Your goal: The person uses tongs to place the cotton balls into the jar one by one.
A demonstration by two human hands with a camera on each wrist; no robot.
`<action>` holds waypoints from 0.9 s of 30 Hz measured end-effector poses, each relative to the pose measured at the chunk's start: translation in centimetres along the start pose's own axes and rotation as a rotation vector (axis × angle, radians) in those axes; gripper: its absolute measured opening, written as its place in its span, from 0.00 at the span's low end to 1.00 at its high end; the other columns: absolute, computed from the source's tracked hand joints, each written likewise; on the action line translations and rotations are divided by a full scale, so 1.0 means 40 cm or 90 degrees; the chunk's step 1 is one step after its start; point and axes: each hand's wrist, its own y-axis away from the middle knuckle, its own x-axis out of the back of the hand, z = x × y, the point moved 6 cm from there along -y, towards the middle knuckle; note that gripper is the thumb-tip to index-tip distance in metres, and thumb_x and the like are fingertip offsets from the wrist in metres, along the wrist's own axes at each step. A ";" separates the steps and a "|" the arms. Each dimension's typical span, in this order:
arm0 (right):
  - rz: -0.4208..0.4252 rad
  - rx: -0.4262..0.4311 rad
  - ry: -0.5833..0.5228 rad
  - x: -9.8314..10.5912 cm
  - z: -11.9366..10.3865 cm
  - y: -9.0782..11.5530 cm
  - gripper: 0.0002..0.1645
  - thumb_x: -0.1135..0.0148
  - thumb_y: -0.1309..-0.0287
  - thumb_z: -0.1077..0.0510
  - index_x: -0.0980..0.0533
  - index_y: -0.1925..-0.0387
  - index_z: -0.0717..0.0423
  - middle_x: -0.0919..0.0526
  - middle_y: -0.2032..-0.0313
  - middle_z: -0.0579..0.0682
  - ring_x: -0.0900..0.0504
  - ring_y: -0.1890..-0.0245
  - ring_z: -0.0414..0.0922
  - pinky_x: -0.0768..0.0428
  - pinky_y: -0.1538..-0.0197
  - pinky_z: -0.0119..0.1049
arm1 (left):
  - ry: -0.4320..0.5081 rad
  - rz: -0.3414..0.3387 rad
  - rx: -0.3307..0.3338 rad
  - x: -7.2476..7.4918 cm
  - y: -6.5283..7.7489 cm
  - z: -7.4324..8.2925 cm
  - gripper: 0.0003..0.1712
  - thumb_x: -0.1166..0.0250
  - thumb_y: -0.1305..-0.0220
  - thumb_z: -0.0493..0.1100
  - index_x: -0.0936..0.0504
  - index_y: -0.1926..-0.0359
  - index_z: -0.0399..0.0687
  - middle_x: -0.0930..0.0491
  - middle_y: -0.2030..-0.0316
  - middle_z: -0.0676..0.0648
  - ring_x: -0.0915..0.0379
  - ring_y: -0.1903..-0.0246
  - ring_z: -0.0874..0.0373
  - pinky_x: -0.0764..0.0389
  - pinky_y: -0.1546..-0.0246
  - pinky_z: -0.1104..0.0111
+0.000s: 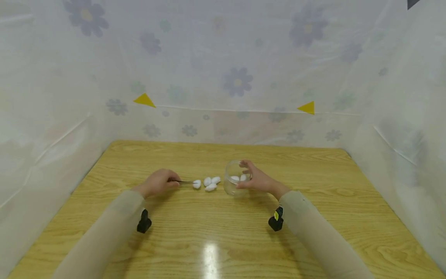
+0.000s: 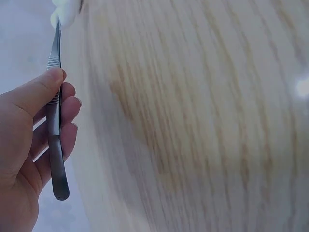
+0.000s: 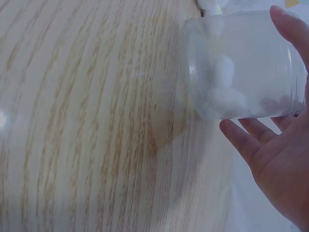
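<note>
My left hand [image 1: 160, 183] pinches metal tweezers [image 2: 54, 128] between thumb and fingers, their handle end sticking out behind. At the tweezers' tips is a white cotton ball [image 1: 196, 184]; whether it is clamped or only touched, I cannot tell. Several more cotton balls [image 1: 210, 187] lie in a small group just to its right. Beyond them stands a clear open jar [image 1: 231, 189], with cotton balls [image 3: 225, 72] inside. Around the jar's right side curve the thumb and fingers of my right hand [image 1: 258, 179], holding it upright.
Everything stands on a wood-grain table [image 1: 209, 224]. A pale flowered sheet [image 1: 209, 58] hangs behind it, with similar sheeting on both sides. Two yellow triangles [image 1: 144, 100] mark the back sheet. Black devices [image 1: 144, 221] sit at both wrists.
</note>
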 end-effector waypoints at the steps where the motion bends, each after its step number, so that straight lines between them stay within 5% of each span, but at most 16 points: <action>1: -0.001 0.000 -0.002 0.000 0.000 0.000 0.56 0.34 0.45 0.51 0.61 0.28 0.58 0.53 0.29 0.60 0.47 0.31 0.61 0.39 0.36 0.58 | 0.003 0.004 0.003 0.002 0.001 0.000 0.08 0.38 0.38 0.40 0.15 0.61 0.43 0.16 0.66 0.47 0.22 0.68 0.59 0.22 0.67 0.64; 27: -0.002 0.003 0.005 0.000 0.002 0.000 0.55 0.35 0.43 0.53 0.61 0.28 0.57 0.53 0.29 0.61 0.46 0.31 0.62 0.39 0.36 0.58 | 0.088 0.054 0.023 0.036 -0.001 0.014 0.12 0.41 0.35 0.41 0.18 0.56 0.40 0.18 0.65 0.44 0.26 0.70 0.58 0.26 0.69 0.66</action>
